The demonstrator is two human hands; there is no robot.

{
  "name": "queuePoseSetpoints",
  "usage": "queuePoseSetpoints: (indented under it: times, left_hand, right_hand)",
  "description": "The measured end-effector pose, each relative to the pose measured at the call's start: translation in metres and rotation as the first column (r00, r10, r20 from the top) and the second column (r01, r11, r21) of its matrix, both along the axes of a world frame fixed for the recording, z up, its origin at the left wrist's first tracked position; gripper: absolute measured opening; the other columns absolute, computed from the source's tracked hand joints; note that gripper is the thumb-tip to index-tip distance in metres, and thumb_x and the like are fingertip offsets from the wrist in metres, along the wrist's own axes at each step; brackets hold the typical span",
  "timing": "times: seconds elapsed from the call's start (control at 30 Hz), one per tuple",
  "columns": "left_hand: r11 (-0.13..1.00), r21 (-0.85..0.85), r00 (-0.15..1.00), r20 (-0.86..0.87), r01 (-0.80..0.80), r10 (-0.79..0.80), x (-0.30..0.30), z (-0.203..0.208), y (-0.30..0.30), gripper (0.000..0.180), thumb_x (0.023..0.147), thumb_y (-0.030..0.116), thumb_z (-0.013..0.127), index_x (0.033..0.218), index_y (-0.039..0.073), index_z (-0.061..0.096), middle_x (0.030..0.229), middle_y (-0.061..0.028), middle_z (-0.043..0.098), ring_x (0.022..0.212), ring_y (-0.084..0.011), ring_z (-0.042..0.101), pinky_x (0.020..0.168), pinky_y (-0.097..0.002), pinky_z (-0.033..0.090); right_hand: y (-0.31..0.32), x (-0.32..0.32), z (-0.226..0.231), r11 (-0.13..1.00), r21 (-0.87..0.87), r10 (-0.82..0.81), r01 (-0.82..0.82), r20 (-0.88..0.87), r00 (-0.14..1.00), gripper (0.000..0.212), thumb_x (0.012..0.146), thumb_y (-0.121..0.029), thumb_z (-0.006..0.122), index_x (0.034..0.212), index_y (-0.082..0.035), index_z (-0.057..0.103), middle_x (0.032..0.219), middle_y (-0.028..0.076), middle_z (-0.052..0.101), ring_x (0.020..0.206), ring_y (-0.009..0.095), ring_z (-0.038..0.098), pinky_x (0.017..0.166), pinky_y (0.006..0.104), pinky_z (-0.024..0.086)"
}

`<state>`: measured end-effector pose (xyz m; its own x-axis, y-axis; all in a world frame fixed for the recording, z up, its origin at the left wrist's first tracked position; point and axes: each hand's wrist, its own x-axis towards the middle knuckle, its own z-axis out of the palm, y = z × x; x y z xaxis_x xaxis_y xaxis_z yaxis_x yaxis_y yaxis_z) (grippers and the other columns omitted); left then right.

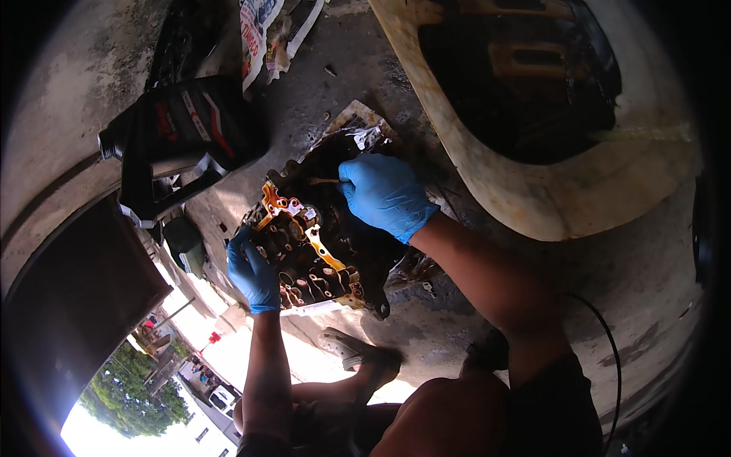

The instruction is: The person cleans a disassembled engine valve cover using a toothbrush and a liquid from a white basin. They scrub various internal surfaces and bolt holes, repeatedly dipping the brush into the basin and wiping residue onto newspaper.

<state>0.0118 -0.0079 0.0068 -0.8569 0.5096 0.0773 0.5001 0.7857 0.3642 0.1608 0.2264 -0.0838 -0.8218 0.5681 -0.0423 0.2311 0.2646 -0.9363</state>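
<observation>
Mid-frame, engine part [329, 251] was touched by left hand [253, 272], grip unclear. Thin tool [324, 181] was held by right hand [387, 196]; slippage was risked by the part's unevenness.

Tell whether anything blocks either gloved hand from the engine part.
Nothing visible does: the left hand is at the left edge of the engine part, and the right hand, holding a thin stick, is at its far side.
</observation>
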Motion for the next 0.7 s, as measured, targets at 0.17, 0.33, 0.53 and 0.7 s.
queuePoseSetpoints:
  times: [0.17, 0.33, 0.53, 0.7]
  left_hand:
    - [1.0, 0.026, 1.0, 0.013, -0.012, 0.011, 0.0, 0.0, -0.001, 0.027, 0.098, 0.005, 0.045, 0.112, 0.002, 0.069, 0.104, -0.0109, 0.072, 0.095, -0.0187, 0.067, 0.087, -0.0331, 0.052]
    - [0.999, 0.016, 0.999, 0.034, -0.036, 0.036, 0.0, 0.001, -0.001, 0.027, 0.099, 0.005, 0.045, 0.112, 0.001, 0.068, 0.105, -0.0114, 0.071, 0.095, -0.0195, 0.067, 0.087, -0.0328, 0.051]
    - [1.0, -0.01, 1.0, -0.007, 0.027, -0.027, 0.001, 0.003, 0.003, 0.026, 0.1, 0.006, 0.045, 0.112, 0.0, 0.068, 0.105, -0.0105, 0.071, 0.095, -0.0179, 0.066, 0.087, -0.0326, 0.051]
    - [1.0, 0.03, 0.999, 0.038, 0.002, -0.004, 0.001, 0.003, 0.005, 0.026, 0.1, 0.006, 0.046, 0.112, -0.001, 0.068, 0.103, -0.0098, 0.071, 0.092, -0.0173, 0.065, 0.086, -0.0318, 0.052]
  right_hand:
    - [-0.001, -0.005, 0.003, 0.955, -0.184, 0.275, -0.233, 0.255, 0.927, 0.01, 0.082, -0.018, 0.071, 0.082, -0.008, 0.069, 0.078, 0.016, 0.067, 0.077, 0.038, 0.067, 0.069, 0.0497, 0.052]
    - [-0.001, 0.003, 0.001, 0.995, -0.062, 0.081, -0.082, -0.016, 0.997, 0.01, 0.083, -0.019, 0.072, 0.085, -0.01, 0.071, 0.079, 0.017, 0.067, 0.077, 0.039, 0.066, 0.07, 0.0514, 0.052]
    - [0.011, -0.005, 0.001, 0.971, -0.155, 0.206, -0.182, 0.159, 0.965, 0.01, 0.084, -0.018, 0.07, 0.085, -0.008, 0.069, 0.079, 0.017, 0.068, 0.078, 0.039, 0.067, 0.07, 0.0505, 0.053]
    - [-0.01, 0.005, -0.002, 0.98, -0.133, 0.166, -0.15, 0.121, 0.979, 0.007, 0.085, -0.012, 0.063, 0.086, -0.006, 0.067, 0.082, 0.017, 0.068, 0.08, 0.039, 0.067, 0.072, 0.0506, 0.053]
